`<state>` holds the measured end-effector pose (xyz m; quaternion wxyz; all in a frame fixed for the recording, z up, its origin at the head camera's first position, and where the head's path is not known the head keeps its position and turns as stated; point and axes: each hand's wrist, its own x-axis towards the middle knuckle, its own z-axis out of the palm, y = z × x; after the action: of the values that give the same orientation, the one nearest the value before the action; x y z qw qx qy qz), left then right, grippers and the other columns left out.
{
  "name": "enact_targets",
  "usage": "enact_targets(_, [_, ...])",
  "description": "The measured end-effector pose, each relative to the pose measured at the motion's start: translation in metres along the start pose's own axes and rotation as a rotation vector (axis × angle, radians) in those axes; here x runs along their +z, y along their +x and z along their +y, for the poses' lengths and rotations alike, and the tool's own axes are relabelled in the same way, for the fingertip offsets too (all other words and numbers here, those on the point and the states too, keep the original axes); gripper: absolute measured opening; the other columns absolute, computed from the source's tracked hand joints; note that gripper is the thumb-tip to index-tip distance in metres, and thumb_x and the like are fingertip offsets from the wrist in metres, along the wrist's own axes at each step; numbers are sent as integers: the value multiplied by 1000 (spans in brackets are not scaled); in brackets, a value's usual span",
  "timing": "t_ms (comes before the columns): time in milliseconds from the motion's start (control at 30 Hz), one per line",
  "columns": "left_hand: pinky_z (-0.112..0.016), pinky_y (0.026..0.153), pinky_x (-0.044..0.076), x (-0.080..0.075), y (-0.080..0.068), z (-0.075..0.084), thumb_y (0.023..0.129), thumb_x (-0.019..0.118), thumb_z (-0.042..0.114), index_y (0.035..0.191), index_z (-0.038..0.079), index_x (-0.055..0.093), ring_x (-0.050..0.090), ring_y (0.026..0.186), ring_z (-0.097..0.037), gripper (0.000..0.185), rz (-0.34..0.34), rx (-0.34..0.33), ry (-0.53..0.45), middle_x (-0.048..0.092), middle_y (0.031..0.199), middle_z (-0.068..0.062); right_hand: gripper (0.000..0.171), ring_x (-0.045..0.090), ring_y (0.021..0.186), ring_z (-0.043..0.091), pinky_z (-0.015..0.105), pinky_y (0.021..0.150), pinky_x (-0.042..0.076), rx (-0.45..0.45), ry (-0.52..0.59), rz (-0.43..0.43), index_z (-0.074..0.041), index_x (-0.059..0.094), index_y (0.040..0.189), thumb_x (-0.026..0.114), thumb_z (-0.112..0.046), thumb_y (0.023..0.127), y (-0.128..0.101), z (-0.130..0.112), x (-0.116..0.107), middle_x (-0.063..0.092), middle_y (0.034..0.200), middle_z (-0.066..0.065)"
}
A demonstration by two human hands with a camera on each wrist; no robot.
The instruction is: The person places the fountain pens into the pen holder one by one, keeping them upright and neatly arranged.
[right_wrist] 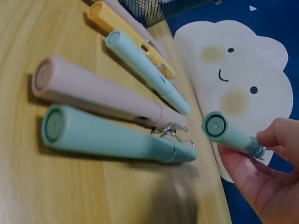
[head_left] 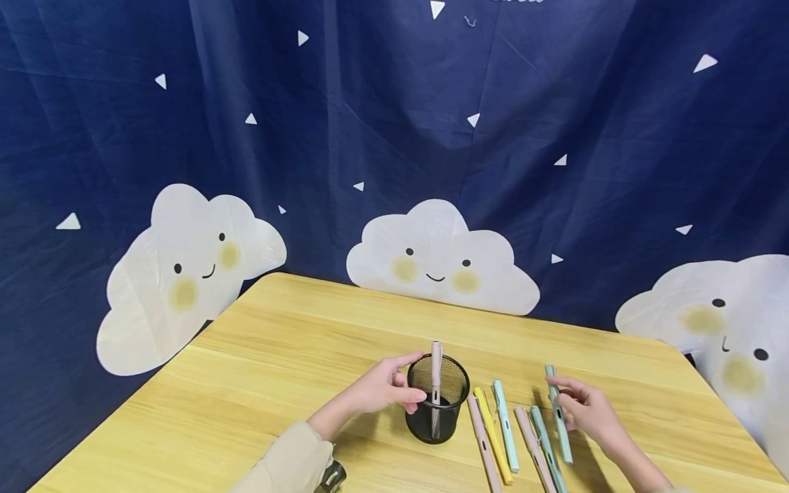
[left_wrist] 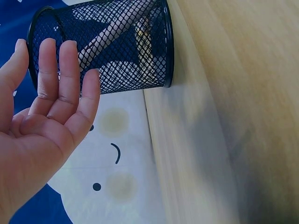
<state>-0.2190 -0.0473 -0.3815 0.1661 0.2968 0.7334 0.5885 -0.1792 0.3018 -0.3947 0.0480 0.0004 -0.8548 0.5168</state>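
Note:
A black mesh pen cup [head_left: 439, 411] stands on the wooden table [head_left: 259, 370] with a pink pen [head_left: 436, 366] upright inside. My left hand [head_left: 391, 388] lies against the cup's left side. In the left wrist view its fingers [left_wrist: 58, 79] are straight beside the cup [left_wrist: 117, 42], not curled round it. My right hand [head_left: 588, 409] pinches a mint green pen [head_left: 557, 414], and the right wrist view shows that pen [right_wrist: 229, 132] lifted off the table in my right hand [right_wrist: 268, 179].
Several pens lie in a row right of the cup: pink [head_left: 483, 441], yellow [head_left: 492, 433], light blue [head_left: 505, 426], pink [head_left: 529, 441], green [head_left: 545, 445]. A dark blue cloth with white clouds [head_left: 440, 257] hangs behind the table.

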Motion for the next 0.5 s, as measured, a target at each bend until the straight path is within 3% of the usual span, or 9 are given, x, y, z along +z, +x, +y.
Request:
enact_targets(133, [-28, 67, 51, 0, 0, 0, 82, 64, 6, 138, -6, 23, 62, 58, -19, 70, -2, -1, 0, 60, 62, -17, 28, 54, 65, 8, 29, 50, 49, -24, 65, 49, 5, 57, 114, 53, -3, 87, 0, -4, 3, 59, 96, 15])
enact_targets(267, [-28, 66, 51, 0, 0, 0, 82, 64, 5, 138, -7, 22, 62, 58, -19, 71, -3, -1, -11, 59, 61, -17, 24, 57, 66, 9, 29, 50, 50, -52, 123, 78, -9, 63, 108, 60, -5, 84, 0, -7, 6, 59, 90, 11])
enact_targets(333, [-29, 66, 52, 0, 0, 0, 82, 64, 5, 137, -8, 21, 62, 58, -19, 71, -5, 0, -15, 59, 61, -18, 26, 58, 66, 9, 29, 50, 50, -78, 133, 88, -20, 64, 103, 63, -5, 82, 1, -7, 7, 59, 87, 8])
enact_targets(500, [-29, 66, 52, 0, 1, -1, 82, 64, 5, 137, -8, 21, 61, 58, -18, 71, -3, 3, -20, 59, 61, -18, 35, 59, 69, 6, 28, 52, 51, -142, 145, 95, -33, 63, 101, 65, -5, 80, 2, -9, 12, 60, 87, 6])
